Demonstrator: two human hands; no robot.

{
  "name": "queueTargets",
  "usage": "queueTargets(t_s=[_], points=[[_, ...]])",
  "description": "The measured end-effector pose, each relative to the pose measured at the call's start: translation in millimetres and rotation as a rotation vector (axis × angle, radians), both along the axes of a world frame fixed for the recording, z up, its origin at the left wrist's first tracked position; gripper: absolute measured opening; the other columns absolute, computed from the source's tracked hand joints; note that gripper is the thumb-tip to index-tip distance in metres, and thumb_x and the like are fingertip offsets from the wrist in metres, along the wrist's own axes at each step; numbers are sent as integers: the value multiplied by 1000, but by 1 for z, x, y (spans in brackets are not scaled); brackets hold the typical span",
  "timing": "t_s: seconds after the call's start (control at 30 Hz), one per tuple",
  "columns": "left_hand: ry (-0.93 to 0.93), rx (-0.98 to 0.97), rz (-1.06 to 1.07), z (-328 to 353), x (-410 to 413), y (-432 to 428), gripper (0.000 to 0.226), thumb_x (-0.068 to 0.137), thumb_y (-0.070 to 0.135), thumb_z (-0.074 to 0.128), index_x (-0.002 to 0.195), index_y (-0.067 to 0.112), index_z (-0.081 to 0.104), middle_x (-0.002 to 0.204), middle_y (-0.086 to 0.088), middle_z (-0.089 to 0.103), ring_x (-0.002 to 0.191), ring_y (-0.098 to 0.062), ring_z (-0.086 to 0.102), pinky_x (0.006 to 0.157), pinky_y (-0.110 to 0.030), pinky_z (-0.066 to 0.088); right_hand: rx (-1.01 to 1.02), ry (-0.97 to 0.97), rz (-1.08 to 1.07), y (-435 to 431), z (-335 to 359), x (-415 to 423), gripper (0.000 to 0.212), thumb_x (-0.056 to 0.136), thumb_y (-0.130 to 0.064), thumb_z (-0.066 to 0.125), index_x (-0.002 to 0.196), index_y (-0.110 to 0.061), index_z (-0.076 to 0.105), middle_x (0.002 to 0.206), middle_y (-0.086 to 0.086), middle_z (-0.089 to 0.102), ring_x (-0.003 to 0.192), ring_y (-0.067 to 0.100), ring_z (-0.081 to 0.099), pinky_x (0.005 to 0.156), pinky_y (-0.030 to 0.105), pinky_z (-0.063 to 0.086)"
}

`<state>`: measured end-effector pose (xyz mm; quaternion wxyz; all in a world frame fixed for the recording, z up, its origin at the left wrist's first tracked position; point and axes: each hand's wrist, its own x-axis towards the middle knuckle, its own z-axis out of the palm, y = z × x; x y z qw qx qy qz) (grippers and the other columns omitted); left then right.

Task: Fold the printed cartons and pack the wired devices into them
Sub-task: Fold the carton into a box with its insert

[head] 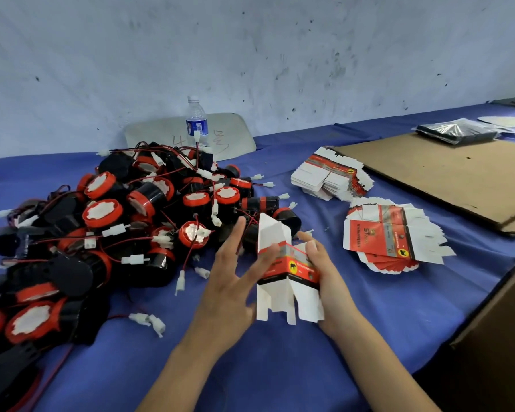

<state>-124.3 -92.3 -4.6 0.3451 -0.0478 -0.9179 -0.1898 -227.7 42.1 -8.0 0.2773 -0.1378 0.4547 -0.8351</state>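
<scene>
A red printed carton (292,270) is half formed, with white flaps open at its top and bottom. My right hand (329,281) grips its right side, thumb on the front. My left hand (235,281) has straight, spread fingers, and their tips press on the carton's left face. A big heap of black and red wired devices (125,215) with white plugs covers the left of the blue table (280,367). Flat printed cartons lie fanned out (390,239) to the right, and a second stack of flat cartons (330,176) sits behind them.
A water bottle (196,120) stands behind the heap, in front of a white board. A large brown cardboard sheet (458,176) lies at the right, with a dark plastic-wrapped pack (455,132) beyond it. A cardboard box edge (494,337) rises at the lower right. Loose white plugs (149,321) lie near the heap.
</scene>
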Motion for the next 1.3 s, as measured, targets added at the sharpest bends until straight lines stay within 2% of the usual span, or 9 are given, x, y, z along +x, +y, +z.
queueTargets(t_s=[0.17,0.4,0.5,0.6,0.7,0.8,1.0,1.13,1.3], points=[[-12,-44,-32,-1,-2,3,76,76,17,63,137,48,32,161,9,-5,149,-21,2,100,-59,42,77,-41,64,7,0,-3,45,88,-41,55,130,-25,55,123,19,63,99,29,66,86,46,54],[15,775,-113,-1,-1,9,57,65,46,77,116,49,51,117,22,60,111,-2,56,84,-14,46,71,293,-63,4,5,-1,33,94,-44,51,122,-33,64,145,-29,38,124,-12,45,83,40,57],[9,836,-133,-2,-1,11,52,65,43,76,112,51,53,112,19,64,107,-4,60,84,-19,49,238,563,-184,6,2,2,52,87,-56,50,135,-36,50,150,-30,29,142,-5,18,114,39,31],[8,763,-115,-1,-1,11,56,67,44,76,116,49,51,116,19,60,109,-9,58,86,-18,48,326,781,-313,10,1,3,76,73,-81,48,135,-37,46,147,-32,33,146,-1,-1,113,13,11],[-25,745,-98,2,1,10,55,64,46,75,111,55,49,105,21,60,100,-7,58,78,-14,47,201,704,-221,9,4,8,73,76,-77,52,129,-27,55,138,-12,53,141,13,33,113,35,31],[-79,785,-114,1,2,11,55,62,48,76,109,57,50,99,19,61,92,-5,59,73,-19,52,147,633,-186,8,8,10,82,71,-80,56,123,-17,58,115,-2,66,110,18,60,84,45,52],[-108,889,-162,1,2,14,56,67,52,70,118,52,47,110,23,62,101,0,60,78,-23,53,93,637,-144,7,7,11,29,80,-43,59,105,-30,64,98,1,68,88,13,64,69,26,52],[-95,967,-193,1,2,17,46,81,53,55,123,37,49,105,19,65,86,1,60,68,-15,48,19,541,-130,6,7,11,24,82,-35,59,102,-24,65,95,-1,65,85,13,63,69,23,51],[-92,895,-152,1,3,24,44,84,44,48,126,32,49,118,12,63,113,-12,59,90,-31,51,12,560,-135,7,8,11,30,78,-31,59,106,-22,64,99,1,64,88,14,60,70,22,50]])
